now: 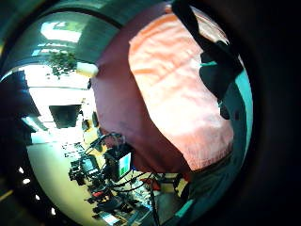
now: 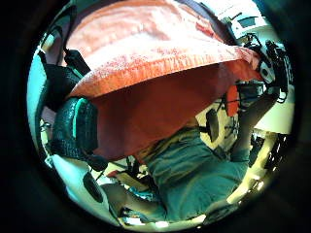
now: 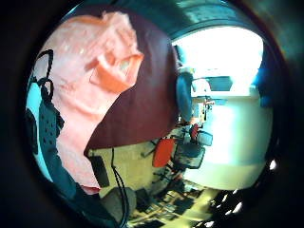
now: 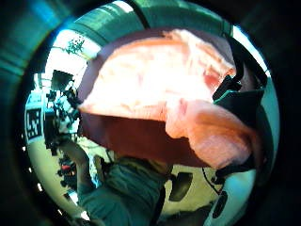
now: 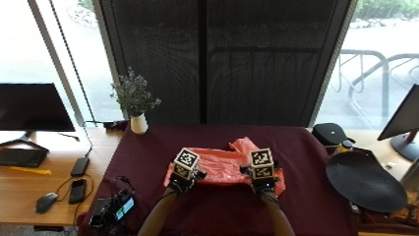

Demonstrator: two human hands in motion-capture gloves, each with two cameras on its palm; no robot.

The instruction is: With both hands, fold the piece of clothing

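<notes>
An orange garment (image 5: 225,164) lies crumpled in the middle of the dark red tablecloth (image 5: 216,137). My left hand (image 5: 181,181) is at its near left edge and my right hand (image 5: 262,184) at its near right edge. In the left palm views a black fingertip (image 1: 216,70) and thumb (image 2: 73,126) pinch the garment's hem (image 2: 146,68), which is lifted off the cloth. The right palm views show the garment (image 4: 155,84) bunched over the right hand's fingers (image 4: 237,101), with a folded flap (image 3: 111,69) raised off the table.
A white vase with a plant (image 5: 136,105) stands at the table's far left corner. A small device with cables (image 5: 114,209) sits at the near left corner. A black round pad (image 5: 363,179) and a monitor (image 5: 406,123) are right; a monitor (image 5: 33,108), phone (image 5: 77,191) and mouse (image 5: 44,202) left.
</notes>
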